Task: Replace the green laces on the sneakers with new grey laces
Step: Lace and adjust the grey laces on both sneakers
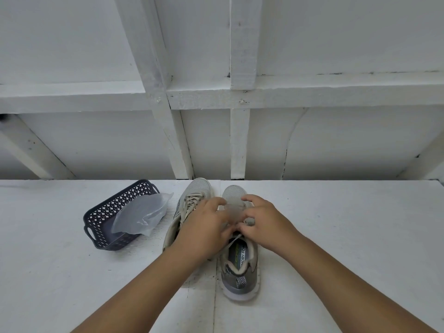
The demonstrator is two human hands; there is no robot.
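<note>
White desk (336,224) against a white framed wall carries two sneakers side by side, toes pointing away. Both hands work over the right sneaker (240,260): left hand (204,227) and right hand (262,222) each pinch its lace (234,240) at the tongue, equally near.

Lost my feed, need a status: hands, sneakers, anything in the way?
Left hand and right hand both pinching lace over right sneaker. Left sneaker already laced. Basket with plastic bag off left, clear.
</note>
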